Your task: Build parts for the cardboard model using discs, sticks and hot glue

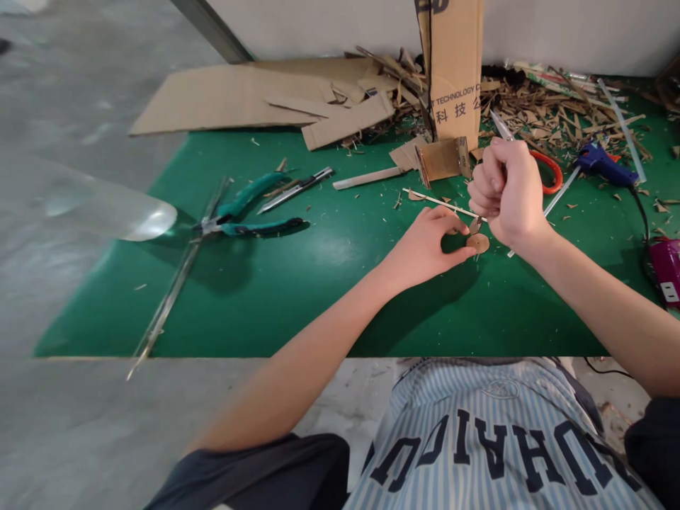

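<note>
My left hand (pixel 430 244) is closed, its thumb and forefinger pinching the edge of a small round cardboard disc (pixel 479 245) just above the green table. A small dark mark shows in the disc's middle. My right hand (pixel 510 188) makes a fist around a pair of scissors (pixel 555 172). One blade sticks up past the fist and the orange handle shows to its right. Below the fist a pointed tip comes down close to the disc; whether it touches I cannot tell. Behind both hands lies a thin wooden stick (pixel 443 204), partly hidden by the right fist.
Left on the green table (pixel 319 297) are green-handled pliers (pixel 260 227), a box cutter (pixel 296 190) and a clear bottle (pixel 122 209). A standing cardboard piece (pixel 457 64) and cardboard scraps (pixel 552 117) fill the back. Right are a blue glue gun (pixel 608 164) and a purple power strip (pixel 666 269).
</note>
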`<move>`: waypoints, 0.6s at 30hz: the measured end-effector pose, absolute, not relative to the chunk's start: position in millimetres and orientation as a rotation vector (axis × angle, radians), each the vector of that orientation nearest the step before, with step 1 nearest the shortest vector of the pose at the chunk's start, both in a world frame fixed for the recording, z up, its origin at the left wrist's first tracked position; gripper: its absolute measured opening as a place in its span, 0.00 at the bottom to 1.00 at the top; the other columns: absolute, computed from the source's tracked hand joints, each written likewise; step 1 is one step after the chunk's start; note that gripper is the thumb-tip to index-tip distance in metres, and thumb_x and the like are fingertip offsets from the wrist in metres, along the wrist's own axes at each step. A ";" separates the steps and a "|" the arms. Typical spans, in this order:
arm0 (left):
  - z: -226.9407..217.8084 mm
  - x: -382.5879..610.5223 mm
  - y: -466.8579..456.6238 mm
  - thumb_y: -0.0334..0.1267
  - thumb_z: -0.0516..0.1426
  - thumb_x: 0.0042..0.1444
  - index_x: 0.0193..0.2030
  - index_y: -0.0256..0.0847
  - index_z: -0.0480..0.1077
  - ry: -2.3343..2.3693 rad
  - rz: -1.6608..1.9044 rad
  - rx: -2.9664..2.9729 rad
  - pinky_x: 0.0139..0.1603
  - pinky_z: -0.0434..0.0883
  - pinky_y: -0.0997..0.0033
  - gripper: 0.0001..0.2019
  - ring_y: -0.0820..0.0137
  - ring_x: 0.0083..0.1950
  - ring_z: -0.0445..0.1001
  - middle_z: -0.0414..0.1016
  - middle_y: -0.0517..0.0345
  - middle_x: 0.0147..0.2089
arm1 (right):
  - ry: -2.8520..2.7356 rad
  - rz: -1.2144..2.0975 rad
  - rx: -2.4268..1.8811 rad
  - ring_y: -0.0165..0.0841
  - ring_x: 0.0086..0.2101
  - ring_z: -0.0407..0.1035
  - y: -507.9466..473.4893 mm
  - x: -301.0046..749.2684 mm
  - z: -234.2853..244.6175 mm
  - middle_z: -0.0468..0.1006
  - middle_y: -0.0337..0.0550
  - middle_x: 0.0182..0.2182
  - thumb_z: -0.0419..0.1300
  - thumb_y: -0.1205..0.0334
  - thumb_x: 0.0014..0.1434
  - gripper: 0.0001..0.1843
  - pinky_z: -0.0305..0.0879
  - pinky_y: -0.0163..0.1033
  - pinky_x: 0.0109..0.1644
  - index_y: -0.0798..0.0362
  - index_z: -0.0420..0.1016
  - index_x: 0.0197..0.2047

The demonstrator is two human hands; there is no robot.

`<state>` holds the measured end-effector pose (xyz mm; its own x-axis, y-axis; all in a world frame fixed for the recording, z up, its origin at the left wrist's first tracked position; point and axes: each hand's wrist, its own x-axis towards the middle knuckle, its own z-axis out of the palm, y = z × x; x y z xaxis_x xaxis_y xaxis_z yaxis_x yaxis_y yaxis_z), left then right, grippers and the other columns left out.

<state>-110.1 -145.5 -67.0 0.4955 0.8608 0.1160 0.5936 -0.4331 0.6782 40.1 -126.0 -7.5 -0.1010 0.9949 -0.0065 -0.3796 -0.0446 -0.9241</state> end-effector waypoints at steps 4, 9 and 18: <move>-61.3 -108.1 -146.8 0.45 0.66 0.59 0.48 0.41 0.78 1.193 0.707 2.094 0.52 0.75 0.62 0.13 0.65 0.47 0.76 0.80 0.51 0.48 | -0.932 1.491 -0.794 0.26 0.18 0.32 -125.8 40.2 -14.3 0.40 0.31 0.15 0.49 0.62 0.66 0.26 0.33 0.38 0.21 0.47 0.44 0.18; -68.8 -102.7 -147.9 0.37 0.62 0.63 0.41 0.42 0.80 1.226 0.734 2.102 0.47 0.74 0.65 0.05 0.68 0.42 0.77 0.82 0.54 0.42 | -0.903 1.509 -0.770 0.27 0.18 0.31 -128.4 40.2 -17.5 0.40 0.31 0.15 0.50 0.62 0.63 0.25 0.32 0.38 0.21 0.48 0.44 0.17; -73.4 -110.5 -147.3 0.42 0.57 0.68 0.52 0.43 0.79 1.117 0.460 2.695 0.56 0.70 0.51 0.12 0.56 0.55 0.75 0.81 0.49 0.54 | -0.901 1.410 -0.786 0.27 0.18 0.35 -112.9 44.3 -10.3 0.42 0.31 0.16 0.54 0.57 0.64 0.27 0.38 0.39 0.20 0.47 0.42 0.21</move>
<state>-110.5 -147.3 -73.4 0.6682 0.7134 0.2110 0.6551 -0.6987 0.2875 44.3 -112.9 -10.3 -0.0440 0.9975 0.0552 -0.4695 0.0281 -0.8825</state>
